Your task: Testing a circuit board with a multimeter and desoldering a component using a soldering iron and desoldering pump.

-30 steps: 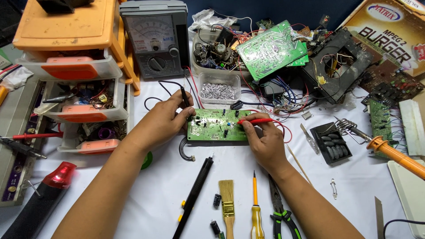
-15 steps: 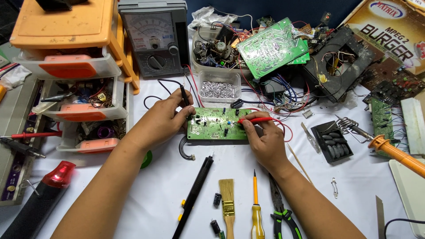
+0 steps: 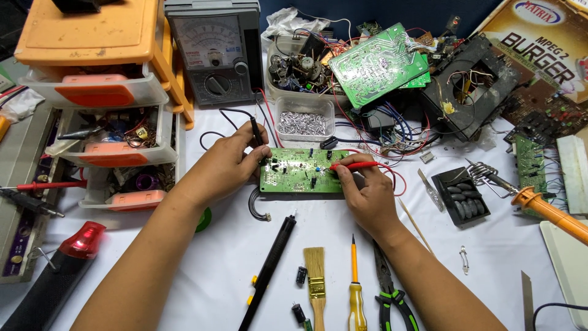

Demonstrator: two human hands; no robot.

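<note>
A green circuit board [image 3: 300, 175] lies flat on the white table in front of me. My left hand [image 3: 229, 162] holds a black test probe [image 3: 258, 136], tip down on the board's left end. My right hand [image 3: 362, 195] pinches a red test probe [image 3: 355, 166], its tip touching the board's right part. Black and red leads run back toward a grey analog multimeter [image 3: 213, 52] standing at the far edge.
Orange and clear parts drawers [image 3: 101, 98] stand at left. A box of silver bits [image 3: 303, 122], a heap of boards and wires [image 3: 380, 67], a soldering iron on its stand [image 3: 539, 205], a brush [image 3: 316, 285], a yellow screwdriver [image 3: 356, 288], pliers [image 3: 392, 297] and a black desoldering pump [image 3: 269, 270] surround the board.
My left hand has shifted the black probe slightly on the board's left end. The red probe and right hand stay almost where they were.
</note>
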